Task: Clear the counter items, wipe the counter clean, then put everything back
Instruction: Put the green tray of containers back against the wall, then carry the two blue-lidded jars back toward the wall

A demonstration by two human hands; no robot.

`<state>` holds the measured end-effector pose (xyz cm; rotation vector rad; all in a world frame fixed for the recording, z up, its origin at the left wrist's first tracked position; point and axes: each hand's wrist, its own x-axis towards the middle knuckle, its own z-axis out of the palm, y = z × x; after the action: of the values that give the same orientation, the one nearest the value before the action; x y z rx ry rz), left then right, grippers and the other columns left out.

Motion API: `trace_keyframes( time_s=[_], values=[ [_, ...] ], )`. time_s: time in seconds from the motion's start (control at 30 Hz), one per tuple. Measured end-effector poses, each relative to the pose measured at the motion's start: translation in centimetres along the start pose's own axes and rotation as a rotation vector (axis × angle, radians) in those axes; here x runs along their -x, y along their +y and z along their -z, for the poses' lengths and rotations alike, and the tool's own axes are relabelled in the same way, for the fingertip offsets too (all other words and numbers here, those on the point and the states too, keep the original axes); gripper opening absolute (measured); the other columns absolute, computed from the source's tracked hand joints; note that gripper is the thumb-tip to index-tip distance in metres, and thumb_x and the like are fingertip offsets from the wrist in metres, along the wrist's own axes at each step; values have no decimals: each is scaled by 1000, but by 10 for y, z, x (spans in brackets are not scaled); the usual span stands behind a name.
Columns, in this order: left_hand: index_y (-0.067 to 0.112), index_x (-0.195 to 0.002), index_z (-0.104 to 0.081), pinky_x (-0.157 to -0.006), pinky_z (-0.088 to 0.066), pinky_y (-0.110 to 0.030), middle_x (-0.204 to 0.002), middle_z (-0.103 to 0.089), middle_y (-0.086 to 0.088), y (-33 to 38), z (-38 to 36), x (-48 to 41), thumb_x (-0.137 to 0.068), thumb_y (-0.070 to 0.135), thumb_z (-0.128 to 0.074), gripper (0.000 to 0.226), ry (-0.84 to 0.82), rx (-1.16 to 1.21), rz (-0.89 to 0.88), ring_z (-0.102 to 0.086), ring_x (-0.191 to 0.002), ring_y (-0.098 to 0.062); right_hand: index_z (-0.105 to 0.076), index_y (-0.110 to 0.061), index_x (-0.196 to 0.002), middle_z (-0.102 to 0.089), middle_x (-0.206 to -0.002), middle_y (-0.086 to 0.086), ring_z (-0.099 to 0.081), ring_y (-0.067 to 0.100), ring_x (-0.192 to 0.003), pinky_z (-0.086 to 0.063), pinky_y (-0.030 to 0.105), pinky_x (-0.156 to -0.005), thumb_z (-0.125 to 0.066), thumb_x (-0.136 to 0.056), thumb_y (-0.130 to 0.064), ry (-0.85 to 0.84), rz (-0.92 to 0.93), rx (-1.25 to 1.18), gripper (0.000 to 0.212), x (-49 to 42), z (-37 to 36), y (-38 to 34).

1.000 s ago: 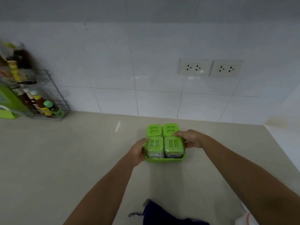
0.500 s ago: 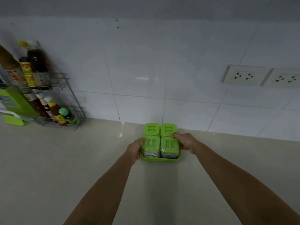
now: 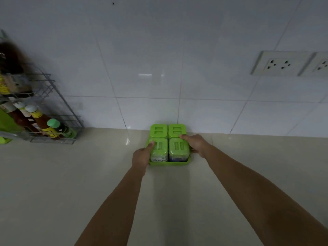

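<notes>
Green tray [image 3: 169, 163]: located at the centre of the frame, on the pale worktop [image 3: 71, 183], close to the foot of the tiled wall [image 3: 159, 59]. I cannot tell whether its base sits fully on the surface or is held just clear of it.

Contents: four green-lidded jars in a two-by-two block, all upright. The front-left jar [image 3: 159, 148] bears a label reading "Vinegar". The front-right jar [image 3: 178, 147] shows dark contents through its side. The rear-left jar [image 3: 158, 130] and rear-right jar [image 3: 175, 129] show only their lids.

My left hand [image 3: 142, 156] grips the left side of the tray, thumb laid on the lid of the front-left jar, fingers curled around the tray's edge and out of sight. My right hand [image 3: 197, 144] grips the right side, thumb touching the near corner of the rear-right jar's lid, fingers curled below. Both forearms run in from the bottom of the frame.

Surroundings: a wire rack [image 3: 53, 103] stands at the left of the frame against the wall, well apart from the tray. Its lower tier holds a green-capped bottle [image 3: 60, 128] and a white-capped sauce bottle [image 3: 40, 121]; the upper tier is blurred. A green object [image 3: 7, 121] is cut off at the left edge. Two wall sockets are at the upper right: one complete [image 3: 279, 63], the other [image 3: 322, 65] cropped by the frame.
</notes>
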<state>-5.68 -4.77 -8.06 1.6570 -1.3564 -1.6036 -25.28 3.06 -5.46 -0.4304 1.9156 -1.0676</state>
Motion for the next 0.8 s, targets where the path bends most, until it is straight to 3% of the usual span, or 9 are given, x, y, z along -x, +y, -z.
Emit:
trace_keyframes(
  time_s=[0.1, 0.13, 0.2, 0.3, 0.43, 0.6, 0.8],
  values=[
    [2, -80, -67, -73, -43, -32, -79, -63, -10, -4, -4, 18, -83, 61, -55, 60, 67, -90, -80, -61, -84, -30, -62, -3, -118, -65, -120, 14, -62, 29, -108, -50, 42, -98, -63, -79, -59, 38, 9, 75, 69, 10, 2, 7],
    [2, -86, -67, -77, -44, -34, -85, -64, -12, -3, -4, 23, -83, 66, -51, 66, 74, -110, -88, -62, -92, -32, -60, -2, -122, -62, -125, 15, -59, 30, -112, -47, 42, -100, -58, -81, -61, 49, 19, 105, 71, 16, 4, 8],
    [0, -116, -62, -97, -43, -41, -116, -62, -20, 0, -5, 33, -82, 72, -44, 81, 112, -199, -80, -56, -115, -35, -50, 0, -133, -51, -139, 18, -50, 32, -125, -40, 39, -106, -49, -88, -60, 50, 58, 231, 74, 30, 14, 11],
    [5, -143, -37, -111, -27, -47, -149, -35, -20, 6, -10, 57, -90, 57, -46, 76, 268, -355, -137, -33, -138, -35, -30, -4, -147, -32, -153, 17, -33, 33, -139, -29, 37, -111, -45, -92, -56, 41, 119, 575, 77, 52, 42, 20],
    [6, -144, -36, -113, -22, -46, -154, -25, -17, 11, -28, 99, -92, 36, -52, 62, 359, -514, -305, -22, -142, -33, -22, -11, -150, -27, -155, 14, -24, 35, -142, -24, 45, -114, -49, -87, -59, 64, 138, 883, 83, 82, 97, 33],
    [5, -137, -45, -110, -28, -45, -148, -35, -20, 21, -80, 151, -87, 32, -56, 57, 215, -681, -392, -34, -135, -35, -15, -14, -152, -16, -158, 12, -14, 35, -145, -20, 49, -116, -53, -84, -62, 112, 113, 990, 92, 131, 179, 48],
    [3, -136, -43, -109, -31, -42, -142, -41, -21, 23, -176, 225, -92, 35, -48, 55, -15, -808, -475, -38, -133, -35, -14, -17, -153, -6, -161, 11, -3, 36, -146, -17, 50, -117, -55, -86, -56, 221, 34, 1022, 87, 194, 302, 78]
  ],
)
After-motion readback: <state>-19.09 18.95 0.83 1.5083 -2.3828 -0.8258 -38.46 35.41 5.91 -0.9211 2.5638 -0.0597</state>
